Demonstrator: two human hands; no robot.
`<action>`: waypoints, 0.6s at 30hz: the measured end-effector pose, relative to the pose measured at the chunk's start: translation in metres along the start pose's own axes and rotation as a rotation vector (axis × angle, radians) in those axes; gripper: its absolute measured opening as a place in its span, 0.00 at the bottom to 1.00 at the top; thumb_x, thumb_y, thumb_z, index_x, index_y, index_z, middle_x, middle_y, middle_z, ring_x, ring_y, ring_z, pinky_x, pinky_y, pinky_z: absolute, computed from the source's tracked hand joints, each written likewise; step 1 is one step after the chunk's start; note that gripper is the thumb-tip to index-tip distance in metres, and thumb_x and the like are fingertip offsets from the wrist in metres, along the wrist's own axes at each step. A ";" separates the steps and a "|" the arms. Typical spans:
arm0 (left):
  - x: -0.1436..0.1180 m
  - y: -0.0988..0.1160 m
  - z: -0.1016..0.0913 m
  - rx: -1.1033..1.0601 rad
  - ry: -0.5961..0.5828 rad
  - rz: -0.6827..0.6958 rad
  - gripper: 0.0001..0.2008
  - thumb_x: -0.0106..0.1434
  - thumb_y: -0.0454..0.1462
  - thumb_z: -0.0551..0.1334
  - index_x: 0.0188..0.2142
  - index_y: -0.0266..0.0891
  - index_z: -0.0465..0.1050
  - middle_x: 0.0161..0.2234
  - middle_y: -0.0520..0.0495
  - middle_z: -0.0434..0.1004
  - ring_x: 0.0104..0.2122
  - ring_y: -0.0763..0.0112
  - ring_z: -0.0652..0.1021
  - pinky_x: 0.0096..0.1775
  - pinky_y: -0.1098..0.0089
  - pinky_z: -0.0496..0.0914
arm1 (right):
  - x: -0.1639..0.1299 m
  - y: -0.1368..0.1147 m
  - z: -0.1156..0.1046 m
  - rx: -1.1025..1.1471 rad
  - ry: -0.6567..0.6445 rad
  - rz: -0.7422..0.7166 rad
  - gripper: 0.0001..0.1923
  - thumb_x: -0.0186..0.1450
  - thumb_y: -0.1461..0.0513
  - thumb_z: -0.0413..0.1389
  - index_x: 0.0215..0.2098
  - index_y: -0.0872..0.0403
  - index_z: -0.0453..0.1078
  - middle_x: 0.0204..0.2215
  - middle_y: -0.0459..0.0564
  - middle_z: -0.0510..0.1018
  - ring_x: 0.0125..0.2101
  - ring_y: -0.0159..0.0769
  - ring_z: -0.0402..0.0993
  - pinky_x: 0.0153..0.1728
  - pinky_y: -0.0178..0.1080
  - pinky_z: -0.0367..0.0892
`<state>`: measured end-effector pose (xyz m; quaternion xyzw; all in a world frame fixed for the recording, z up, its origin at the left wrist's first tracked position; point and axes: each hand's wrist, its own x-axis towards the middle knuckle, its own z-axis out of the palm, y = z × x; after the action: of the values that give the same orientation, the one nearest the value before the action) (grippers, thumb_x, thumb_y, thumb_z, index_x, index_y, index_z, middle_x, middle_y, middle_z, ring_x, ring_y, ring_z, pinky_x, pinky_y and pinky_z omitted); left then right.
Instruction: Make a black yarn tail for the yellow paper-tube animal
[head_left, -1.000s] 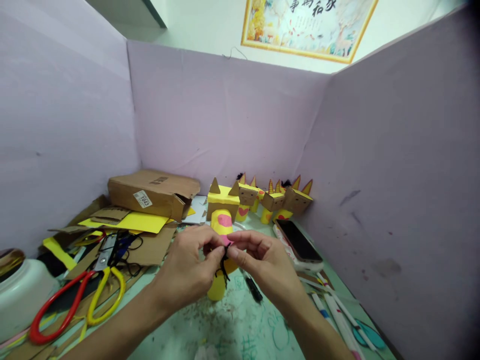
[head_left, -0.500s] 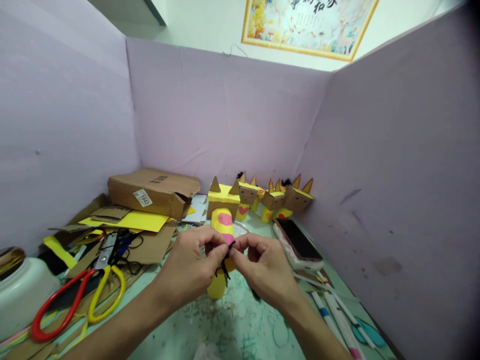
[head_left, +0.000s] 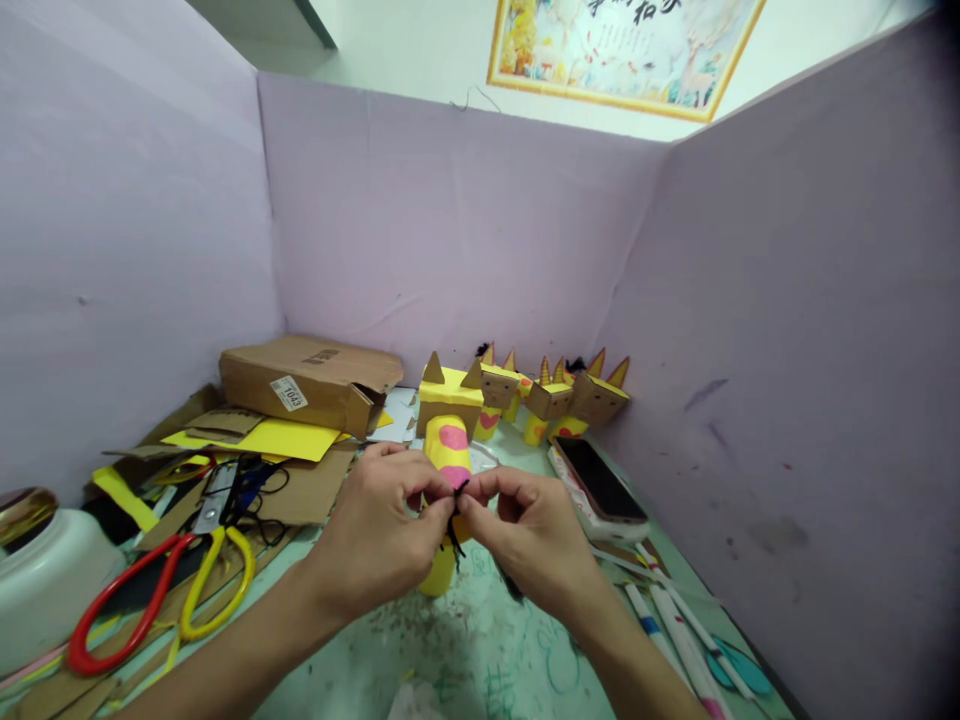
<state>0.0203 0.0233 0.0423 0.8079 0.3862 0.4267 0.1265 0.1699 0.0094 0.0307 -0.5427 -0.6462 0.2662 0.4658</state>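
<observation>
Black yarn (head_left: 455, 540) hangs in short strands between my two hands. My left hand (head_left: 390, 515) pinches it between thumb and forefinger. From the other side my right hand (head_left: 529, 525) pinches it too, with the fingertips of both hands almost meeting. Just behind the fingers stands a yellow paper animal figure (head_left: 447, 436) with pink spots and a cardboard head (head_left: 450, 395) with two pointed ears. My hands hide part of its body, and a rounded yellow end shows below them.
At left lie red-and-yellow-handled scissors (head_left: 199, 555), cardboard scraps, a cardboard box (head_left: 311, 385) and a white jar (head_left: 52, 580). Several similar animal figures (head_left: 551, 400) stand at the back. A phone (head_left: 600, 480) rests at right, near several white tubes (head_left: 679, 630). Purple panels (head_left: 465, 230) enclose the table.
Both hands keep their pinch on the yarn at nearly the same spot. The whole view has shifted slightly, and the yarn ends hang a little differently.
</observation>
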 end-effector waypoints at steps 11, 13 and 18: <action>-0.001 0.002 0.002 -0.030 0.039 -0.017 0.09 0.52 0.29 0.56 0.20 0.38 0.71 0.20 0.52 0.73 0.25 0.69 0.72 0.39 0.62 0.63 | -0.004 0.004 0.004 -0.118 0.010 -0.100 0.04 0.53 0.64 0.55 0.22 0.52 0.71 0.19 0.42 0.71 0.20 0.28 0.61 0.20 0.31 0.51; -0.001 0.004 0.002 -0.021 0.065 -0.036 0.08 0.50 0.29 0.56 0.19 0.38 0.71 0.20 0.51 0.73 0.26 0.68 0.72 0.38 0.63 0.63 | -0.004 0.003 0.004 -0.109 0.012 -0.088 0.03 0.52 0.64 0.55 0.21 0.53 0.70 0.18 0.42 0.70 0.20 0.28 0.61 0.21 0.31 0.52; 0.002 0.003 0.002 -0.009 0.073 -0.099 0.07 0.48 0.29 0.55 0.17 0.38 0.67 0.19 0.51 0.72 0.25 0.70 0.71 0.34 0.67 0.63 | -0.003 0.002 0.001 -0.114 0.016 -0.014 0.04 0.51 0.62 0.54 0.20 0.53 0.68 0.17 0.42 0.69 0.19 0.28 0.61 0.20 0.31 0.52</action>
<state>0.0240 0.0224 0.0440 0.7710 0.4283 0.4509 0.1370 0.1694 0.0072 0.0277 -0.5658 -0.6604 0.2213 0.4414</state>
